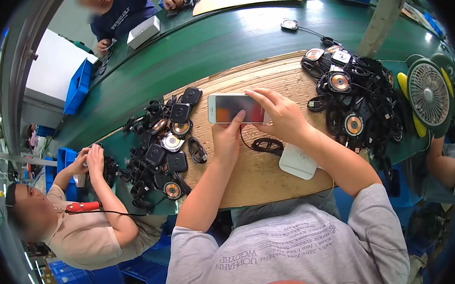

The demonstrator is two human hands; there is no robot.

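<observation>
A white smartphone (232, 109) with a lit screen lies flat over the wooden board (267, 176), held by both hands. My left hand (227, 139) grips its near edge from below, thumb on the screen. My right hand (279, 114) covers its right end, fingers curled over the top. A black cable (264, 144) coils on the board just under the phone. A white flat charger pad (298, 162) rests on the board beside my right forearm.
Heaps of black charger pads with cables lie left (166, 148) and right (355, 93) of the board on the green table (213, 46). A green desk fan (428, 95) stands at far right. A co-worker's hands (92, 159) work at left; another person sits at the far end.
</observation>
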